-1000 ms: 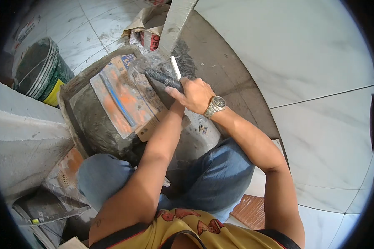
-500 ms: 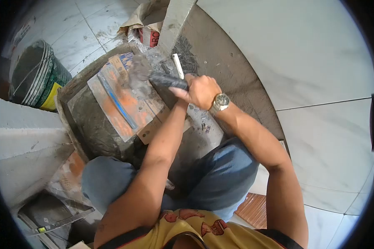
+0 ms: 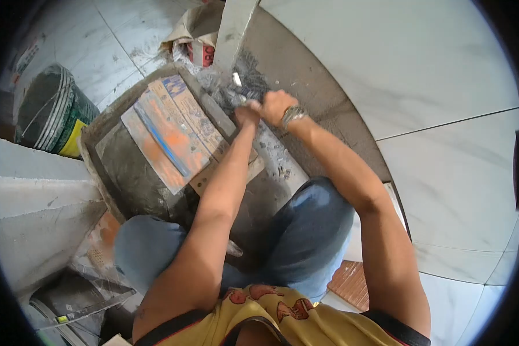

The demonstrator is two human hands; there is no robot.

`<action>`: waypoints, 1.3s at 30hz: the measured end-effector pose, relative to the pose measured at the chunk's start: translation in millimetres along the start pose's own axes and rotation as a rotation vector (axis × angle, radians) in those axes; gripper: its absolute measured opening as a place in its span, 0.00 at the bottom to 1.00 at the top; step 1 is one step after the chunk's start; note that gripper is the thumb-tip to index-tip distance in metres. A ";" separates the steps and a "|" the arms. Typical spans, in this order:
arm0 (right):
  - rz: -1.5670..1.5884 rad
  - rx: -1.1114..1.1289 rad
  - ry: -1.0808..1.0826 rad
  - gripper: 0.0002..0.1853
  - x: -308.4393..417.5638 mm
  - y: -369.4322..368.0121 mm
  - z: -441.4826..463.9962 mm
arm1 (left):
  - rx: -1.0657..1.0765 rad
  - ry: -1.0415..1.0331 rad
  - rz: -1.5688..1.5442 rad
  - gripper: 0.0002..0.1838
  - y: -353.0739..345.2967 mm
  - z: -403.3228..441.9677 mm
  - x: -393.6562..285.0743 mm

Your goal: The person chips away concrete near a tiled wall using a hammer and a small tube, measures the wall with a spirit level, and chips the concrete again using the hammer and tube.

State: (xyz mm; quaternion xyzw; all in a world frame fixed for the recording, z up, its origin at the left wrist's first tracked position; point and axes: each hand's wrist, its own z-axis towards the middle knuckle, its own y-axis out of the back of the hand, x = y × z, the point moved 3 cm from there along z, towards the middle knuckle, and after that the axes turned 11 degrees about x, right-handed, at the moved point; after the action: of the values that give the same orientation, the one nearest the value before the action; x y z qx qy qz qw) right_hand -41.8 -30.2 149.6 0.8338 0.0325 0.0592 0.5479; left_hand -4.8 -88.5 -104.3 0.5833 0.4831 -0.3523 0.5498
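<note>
My right hand (image 3: 278, 108), with a metal watch at its wrist, is closed round a black-handled tool (image 3: 252, 92) that looks like a hammer; its head is blurred. Just below and to the left, my left hand (image 3: 247, 113) is curled closed beside the right one, and whatever it grips is hidden. A short white piece (image 3: 236, 79) shows beyond the hands. Both hands are over the grey, rough concrete strip (image 3: 305, 75), where dark broken mortar (image 3: 251, 66) lies near the wall end.
A mortar trough (image 3: 89, 141) at left carries a stained cardboard piece (image 3: 161, 135). Beyond it stand a green bucket (image 3: 78, 109) and a torn paper bag (image 3: 181, 34). Large pale tiles (image 3: 438, 75) border the strip on the right. A white wall edge (image 3: 233, 29) rises ahead.
Both hands have moved slightly forward and left. The black-handled tool has swung from pointing left over the cardboard down toward the broken mortar.
</note>
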 end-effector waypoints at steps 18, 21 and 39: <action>0.112 -0.099 0.194 0.37 35.7 10.6 -56.4 | 0.046 0.156 -0.107 0.17 -6.4 -14.0 8.2; 0.041 -0.233 0.380 0.33 56.0 29.9 -75.2 | 0.018 0.157 -0.167 0.17 -6.1 -18.7 13.7; 0.018 -0.201 0.354 0.32 39.2 19.9 -58.3 | -0.079 0.237 -0.263 0.17 -22.6 -20.2 12.8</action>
State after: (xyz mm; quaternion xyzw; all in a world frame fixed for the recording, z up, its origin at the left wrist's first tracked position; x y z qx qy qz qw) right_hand -11.0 19.6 193.2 0.7518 0.1148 0.2125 0.6135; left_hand -25.0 -68.1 -120.2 0.5305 0.6301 -0.3309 0.4606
